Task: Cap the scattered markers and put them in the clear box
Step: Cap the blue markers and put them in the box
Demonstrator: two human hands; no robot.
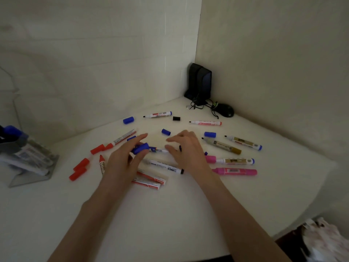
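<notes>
In the middle of the white table (170,214), two bare hands meet over one thin white marker (160,150). The left hand (123,159) pinches a blue plastic cap (140,147) between thumb and fingers, with its first finger sticking out straight. The cap sits at the marker's left end. I cannot tell if it is pushed all the way on. The right hand (187,148) curls its fingers round the marker's other end. The clear plastic box (28,179) stands far off at the left edge of the table, with some markers inside. More markers and loose caps lie all around the hands, with red caps (81,164) on the left and pink markers (235,171) on the right. A black computer mouse (225,110) sits in the far corner.
</notes>
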